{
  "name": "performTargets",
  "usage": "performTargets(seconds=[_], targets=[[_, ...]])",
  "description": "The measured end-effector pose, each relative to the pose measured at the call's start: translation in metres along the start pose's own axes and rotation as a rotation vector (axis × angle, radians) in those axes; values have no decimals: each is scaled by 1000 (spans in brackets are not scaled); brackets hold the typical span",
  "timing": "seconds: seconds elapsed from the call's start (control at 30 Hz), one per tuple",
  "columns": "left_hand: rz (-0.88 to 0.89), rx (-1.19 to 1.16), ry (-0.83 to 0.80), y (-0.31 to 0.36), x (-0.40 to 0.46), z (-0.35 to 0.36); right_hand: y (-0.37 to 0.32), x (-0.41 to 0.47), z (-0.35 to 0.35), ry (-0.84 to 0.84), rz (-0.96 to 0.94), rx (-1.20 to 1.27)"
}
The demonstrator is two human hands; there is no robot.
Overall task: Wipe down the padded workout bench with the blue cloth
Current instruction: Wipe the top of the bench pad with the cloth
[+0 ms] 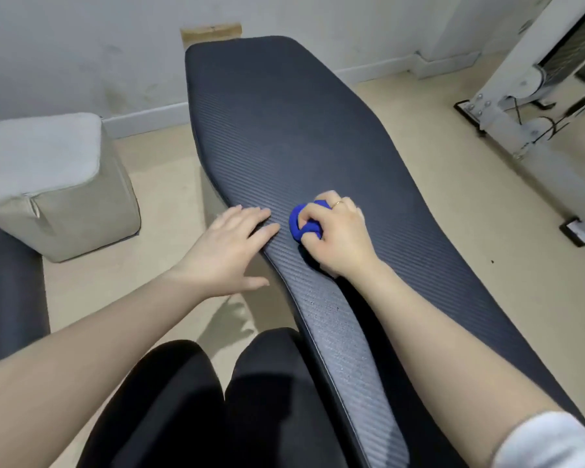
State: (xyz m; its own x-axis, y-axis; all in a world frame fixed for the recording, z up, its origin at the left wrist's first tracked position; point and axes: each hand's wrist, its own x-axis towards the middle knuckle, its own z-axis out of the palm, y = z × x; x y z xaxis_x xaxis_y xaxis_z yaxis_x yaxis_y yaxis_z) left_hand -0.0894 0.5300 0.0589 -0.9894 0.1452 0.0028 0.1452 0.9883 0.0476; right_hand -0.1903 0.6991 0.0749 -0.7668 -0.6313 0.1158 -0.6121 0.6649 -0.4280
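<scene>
Head camera view, looking down along a long dark padded workout bench with a ribbed, woven-look surface (284, 136), which is stretching away from the person toward a pale wall. This bench is the desk for everything here. A bunched-up bright blue cloth (301, 224) is lying on the desk's top, roughly halfway along its length and closer to its left edge than its right. The right hand (338, 238) is gripping that cloth, fingers curled over it and thumb tucked against its near side, so the grip is closed on the cloth and pressing it against the padding; a thin gold ring (337, 203) is showing on one finger. The left hand (230, 244) is resting just to the left of the cloth, at the desk's left edge, with fingers straight and spread, fingertips lying flat on the padding and the palm hanging over the side; its grip is open and holding nothing. Both bare forearms are reaching in from the near side of the desk, and a white sleeve edge (551, 440) is showing on the right arm. Black-clad legs (217, 407) are sitting beside the desk's near left edge. A beige fabric-covered cube stool (54, 194) is standing on the floor well left of the desk. White metal gym equipment (527, 96) is standing well right of the desk's far end.
</scene>
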Motion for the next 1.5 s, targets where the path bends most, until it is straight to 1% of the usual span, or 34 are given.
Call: performTargets(seconds=[0.07,0.1,0.2,0.27,0.33,0.4,0.47,0.53,0.6,0.63,0.67,0.7,0.73,0.8,0.83,0.87,0.9,0.97,1.0,1.07,1.13,1.2,1.27,1.33,1.43,1.5], targets=[[72,68,73,-8,12,2,-7,4,4,33,90,-54],[96,80,88,-9,17,-1,-13,-6,6,24,89,-73],[107,46,87,-9,18,-5,-28,-59,8,-21,-25,-79],[106,6,113,-9,16,-2,-27,-72,6,-56,-48,-52],[95,-20,148,-9,15,-1,-21,-44,5,-36,2,-46],[64,-40,159,-5,14,-2,-15,-5,8,28,132,-88],[34,-61,147,-1,13,0,-16,8,10,30,209,-67],[21,-89,135,2,12,2,-21,-17,6,-33,129,0],[37,-90,141,1,12,6,-24,-63,0,-113,-30,48],[42,-84,137,0,12,7,-24,-81,-3,-159,-80,71],[39,-81,130,0,12,7,-20,-87,-4,-191,-105,81],[36,-82,119,1,12,7,-15,-81,-5,-189,-95,79],[36,-82,105,1,12,5,-11,-66,-3,-142,-58,62],[39,-70,80,1,13,1,-10,-27,3,-2,119,-22],[48,-54,82,1,13,-1,-13,-14,5,40,205,-44],[83,-13,97,0,13,-3,-15,-9,7,42,250,-46],[139,58,128,0,12,-4,-17,-14,6,21,234,-35],[284,186,221,0,11,-3,-19,-47,1,-61,91,6],[366,204,259,-1,11,0,-21,-68,-2,-100,16,28],[457,180,279,-2,13,4,-20,-92,-7,-148,-34,59],[482,155,270,-5,18,9,-15,-75,-6,-103,20,29],[492,119,302,-7,19,12,-13,-43,-1,-24,114,-39],[479,68,339,-7,15,15,-17,-31,3,14,178,-70],[450,30,366,-5,11,19,-21,-53,3,-1,124,-47],[405,2,391,-5,9,22,-29,-106,0,-109,-19,36],[377,-4,411,-5,8,24,-24,-101,-2,-112,-14,50]])
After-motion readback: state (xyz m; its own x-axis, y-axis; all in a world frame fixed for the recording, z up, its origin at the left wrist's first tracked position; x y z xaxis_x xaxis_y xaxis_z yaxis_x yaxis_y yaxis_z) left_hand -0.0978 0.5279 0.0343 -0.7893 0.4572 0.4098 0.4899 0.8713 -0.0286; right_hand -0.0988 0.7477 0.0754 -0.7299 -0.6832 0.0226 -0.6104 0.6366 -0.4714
